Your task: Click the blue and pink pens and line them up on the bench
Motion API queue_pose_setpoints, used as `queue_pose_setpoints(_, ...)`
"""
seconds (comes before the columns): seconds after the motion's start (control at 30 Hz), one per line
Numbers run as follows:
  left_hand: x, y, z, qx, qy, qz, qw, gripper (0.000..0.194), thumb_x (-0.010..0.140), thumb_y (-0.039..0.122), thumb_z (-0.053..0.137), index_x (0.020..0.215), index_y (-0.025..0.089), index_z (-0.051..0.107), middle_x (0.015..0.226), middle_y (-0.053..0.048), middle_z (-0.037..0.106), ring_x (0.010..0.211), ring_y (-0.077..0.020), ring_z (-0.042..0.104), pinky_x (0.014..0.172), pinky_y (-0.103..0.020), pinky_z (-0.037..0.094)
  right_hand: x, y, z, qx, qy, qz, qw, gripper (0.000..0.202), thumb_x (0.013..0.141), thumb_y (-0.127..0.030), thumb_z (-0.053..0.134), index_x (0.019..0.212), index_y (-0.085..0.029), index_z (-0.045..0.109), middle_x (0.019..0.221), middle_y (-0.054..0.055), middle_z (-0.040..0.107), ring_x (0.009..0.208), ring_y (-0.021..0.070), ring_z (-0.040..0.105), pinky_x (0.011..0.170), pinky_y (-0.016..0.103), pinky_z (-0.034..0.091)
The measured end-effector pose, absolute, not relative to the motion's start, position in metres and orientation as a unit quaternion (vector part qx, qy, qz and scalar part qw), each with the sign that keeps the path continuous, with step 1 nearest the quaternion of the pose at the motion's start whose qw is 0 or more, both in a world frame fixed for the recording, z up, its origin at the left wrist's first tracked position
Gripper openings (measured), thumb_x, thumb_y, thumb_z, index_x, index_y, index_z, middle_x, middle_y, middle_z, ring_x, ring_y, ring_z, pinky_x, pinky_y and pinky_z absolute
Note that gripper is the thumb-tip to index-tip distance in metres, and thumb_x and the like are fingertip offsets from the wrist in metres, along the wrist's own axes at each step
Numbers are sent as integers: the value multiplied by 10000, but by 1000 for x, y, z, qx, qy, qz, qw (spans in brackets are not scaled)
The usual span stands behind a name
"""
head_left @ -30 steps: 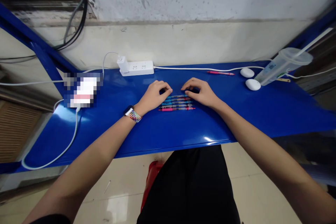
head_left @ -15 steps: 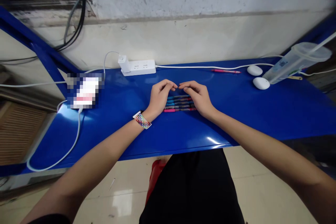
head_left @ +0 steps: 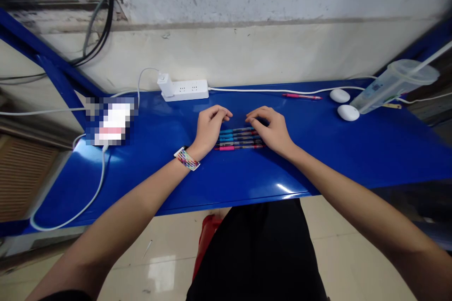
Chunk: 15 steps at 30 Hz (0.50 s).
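Observation:
Several pens (head_left: pixel 237 138) lie side by side in a row on the blue tabletop (head_left: pixel 226 183); blue grips show at the back and a pink one at the front. My left hand (head_left: pixel 209 128) rests at the left ends of the row, its fingers curved but apart, holding nothing. At the right ends is my right hand (head_left: pixel 271 128), also with curved, parted fingers and nothing gripped. The hands hide parts of the pens' ends, so I cannot tell whether they touch them. A patterned watch strap (head_left: pixel 188 159) circles my left wrist.
Toward the back lies a pink pen (head_left: pixel 302 97) beside a white cable. A power strip (head_left: pixel 190 89) with a charger stands by the wall. At left is a blurred, phone-like device (head_left: pixel 113 122). Two white rounded objects (head_left: pixel 348 112) and a clear plastic container (head_left: pixel 384 85) stand at right.
My two hands have moved apart, the left one leftward and the right one slightly rightward. More of the pens' left part shows. The view has shifted slightly.

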<state>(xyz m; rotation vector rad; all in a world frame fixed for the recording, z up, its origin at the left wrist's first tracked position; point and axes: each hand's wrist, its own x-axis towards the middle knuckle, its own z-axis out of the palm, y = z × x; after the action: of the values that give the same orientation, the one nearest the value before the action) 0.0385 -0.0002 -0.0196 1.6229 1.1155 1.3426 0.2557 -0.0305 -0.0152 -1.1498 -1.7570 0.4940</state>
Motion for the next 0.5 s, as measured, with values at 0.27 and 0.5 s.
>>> queue_pose_setpoints(0.27,19,11,-11,694,453,502,247,246,933,165,601,736,236,730,718,-5,718,683,-166,634,682,-334,476,268,-28,-6,-447,-739,204,462,165,947,-233,672,816,-258,771,956,58,817,979,294,753,972,495,557)
queue_pose_setpoints(0.5,15,8,-8,764,430,454,157,574,978,248,619,563,223,224,539,44,203,532,-128,220,547,-351,193,276,-25,-5,-406,-781,177,441,154,935,-202,651,852,-251,771,992,65,815,1013,294,759,1011,497,560)
